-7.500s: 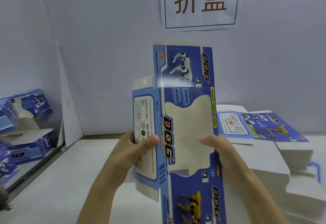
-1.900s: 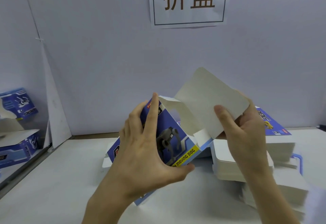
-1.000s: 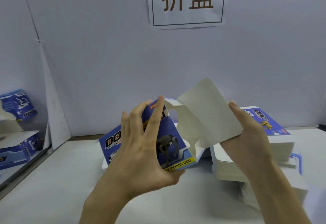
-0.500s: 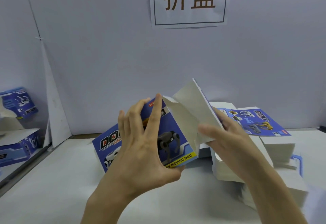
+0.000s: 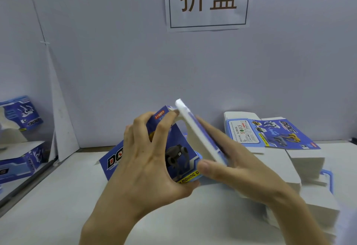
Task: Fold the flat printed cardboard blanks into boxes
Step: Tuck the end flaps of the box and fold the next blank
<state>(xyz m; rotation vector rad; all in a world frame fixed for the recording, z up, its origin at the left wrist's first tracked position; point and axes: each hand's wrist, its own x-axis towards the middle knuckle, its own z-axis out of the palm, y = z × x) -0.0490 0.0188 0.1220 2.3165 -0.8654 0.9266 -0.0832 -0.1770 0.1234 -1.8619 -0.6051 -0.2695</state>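
Observation:
A blue printed box (image 5: pixel 179 154) with a dog picture is held above the white table, partly formed. My left hand (image 5: pixel 146 159) grips it from the near side, fingers spread over the printed face and thumb under its lower edge. A white end flap (image 5: pixel 199 132) stands nearly edge-on at the box's right end. My right hand (image 5: pixel 231 167) lies flat against that flap, fingers straight along its far side and thumb at its lower corner. A stack of flat blanks (image 5: pixel 270 134) lies at the right, printed side up on top.
More white blanks (image 5: pixel 309 196) are piled at the right front. Folded blue boxes (image 5: pixel 17 117) sit at the far left beyond a leaning white board (image 5: pixel 59 121). A paper sign (image 5: pixel 207 1) hangs on the grey back wall. The white table (image 5: pixel 58 206) spreads below.
The right hand has swung the white end flap from wide open over toward the box's open end; it now stands almost edge-on. The left hand keeps its grip on the box.

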